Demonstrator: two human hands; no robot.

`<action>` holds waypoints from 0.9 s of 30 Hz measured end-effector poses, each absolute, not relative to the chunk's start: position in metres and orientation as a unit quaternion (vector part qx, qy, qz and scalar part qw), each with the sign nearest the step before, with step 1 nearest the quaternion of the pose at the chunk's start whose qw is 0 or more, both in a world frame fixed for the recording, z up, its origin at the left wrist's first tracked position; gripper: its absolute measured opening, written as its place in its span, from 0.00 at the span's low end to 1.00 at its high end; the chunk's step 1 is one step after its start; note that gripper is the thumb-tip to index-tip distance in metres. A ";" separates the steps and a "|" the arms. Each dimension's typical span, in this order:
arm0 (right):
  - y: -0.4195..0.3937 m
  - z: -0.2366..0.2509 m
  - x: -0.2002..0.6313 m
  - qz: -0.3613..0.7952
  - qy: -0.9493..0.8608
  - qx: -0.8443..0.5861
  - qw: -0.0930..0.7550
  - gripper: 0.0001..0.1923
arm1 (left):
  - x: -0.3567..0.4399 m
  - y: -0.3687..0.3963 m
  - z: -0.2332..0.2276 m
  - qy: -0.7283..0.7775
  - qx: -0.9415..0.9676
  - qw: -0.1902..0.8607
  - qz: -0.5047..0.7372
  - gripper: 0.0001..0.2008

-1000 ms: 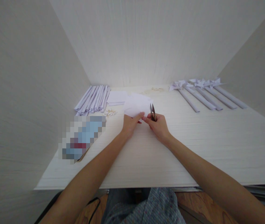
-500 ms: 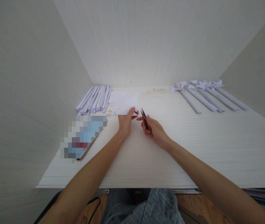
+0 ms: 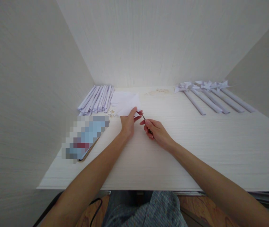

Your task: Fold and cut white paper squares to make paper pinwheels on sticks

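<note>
Left hand (image 3: 128,125) pinching paper (image 3: 127,106) above table (image 3: 139,164); right hand (image 3: 157,130) gripping snips (image 3: 144,117), tip near paper's corner.

Your sheet (image 3: 128,106) is smooth, matt paper; your snips (image 3: 144,117) look metal; your tabletop (image 3: 215,151) is matt, finely streaked; your garment (image 3: 161,208) is woven cloth, the floor (image 3: 102,209) wood-grained.

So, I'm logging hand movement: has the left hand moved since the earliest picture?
Yes. The left hand, holding a paper sheet, has shifted leftward, closer to the bundle of paper rolls.
</note>
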State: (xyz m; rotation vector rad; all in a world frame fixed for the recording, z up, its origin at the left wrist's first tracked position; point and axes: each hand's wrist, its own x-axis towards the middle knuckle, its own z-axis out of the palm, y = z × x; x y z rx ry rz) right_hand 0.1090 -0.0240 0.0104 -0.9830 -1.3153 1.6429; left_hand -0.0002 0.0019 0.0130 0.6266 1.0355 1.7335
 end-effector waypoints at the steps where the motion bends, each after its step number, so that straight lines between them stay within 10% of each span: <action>1: -0.024 0.011 0.109 0.651 -0.520 -0.386 0.397 0.14 | 0.000 0.002 0.013 0.425 0.257 0.495 0.713 0.08; 27: -0.022 0.010 0.109 0.676 -0.474 -0.391 0.408 0.13 | 0.001 0.001 0.013 0.414 0.279 0.503 0.705 0.09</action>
